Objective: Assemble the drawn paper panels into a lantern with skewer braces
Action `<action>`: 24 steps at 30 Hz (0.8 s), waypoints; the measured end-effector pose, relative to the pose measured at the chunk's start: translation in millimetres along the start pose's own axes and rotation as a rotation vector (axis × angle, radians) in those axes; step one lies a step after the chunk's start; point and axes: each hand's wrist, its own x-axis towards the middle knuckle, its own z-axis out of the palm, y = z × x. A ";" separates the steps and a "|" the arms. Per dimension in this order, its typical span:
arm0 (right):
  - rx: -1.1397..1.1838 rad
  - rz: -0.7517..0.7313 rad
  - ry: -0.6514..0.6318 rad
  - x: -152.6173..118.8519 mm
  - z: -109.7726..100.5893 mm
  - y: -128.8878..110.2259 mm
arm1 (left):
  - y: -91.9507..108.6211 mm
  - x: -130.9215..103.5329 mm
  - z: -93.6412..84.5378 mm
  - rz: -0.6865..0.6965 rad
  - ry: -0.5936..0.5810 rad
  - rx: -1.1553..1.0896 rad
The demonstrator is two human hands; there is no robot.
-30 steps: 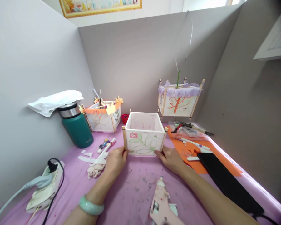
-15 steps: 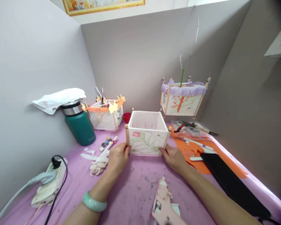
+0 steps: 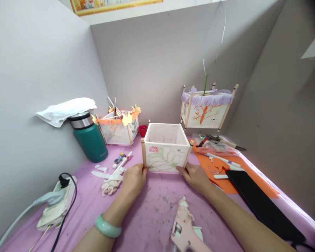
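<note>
An open-topped white lantern box (image 3: 165,157) with wooden corner sticks stands upright on the table, a pink flower and green leaves drawn on its front. My left hand (image 3: 135,178) grips its lower left corner, thumb on the front edge. At the lower right corner, my right hand (image 3: 195,176) holds the box the same way, fingers curled round the side and partly hidden. Between my forearms lies a pale pink glue gun (image 3: 185,227), its nozzle pointing toward the box.
Left stand a green bottle (image 3: 90,141), a power strip (image 3: 56,206) and a decorated box with orange fringe (image 3: 118,133). A purple-fringed lantern (image 3: 206,113) hangs at back right. Orange paper (image 3: 229,189), pliers (image 3: 207,140) and a black phone-like slab (image 3: 262,203) lie right. White scraps (image 3: 102,175) lie left.
Both hands keep hold of the box, with my left thumb shifted slightly lower at its corner. The view has moved slightly; the box stays in place on the table.
</note>
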 end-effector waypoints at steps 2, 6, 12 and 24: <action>0.002 0.002 0.001 0.1 -0.6 -0.6 | 0.0 0.5 -0.2 0.009 -0.010 0.011; 0.010 0.006 0.000 -0.3 -6.1 -3.7 | -1.0 1.1 1.1 0.028 -0.002 0.025; 0.092 0.020 0.077 -0.9 -10.6 -5.3 | -1.5 1.2 1.4 0.077 0.146 -0.059; 0.086 0.014 0.102 -2.0 -7.6 -2.9 | 1.8 -1.3 0.0 0.030 0.063 -0.017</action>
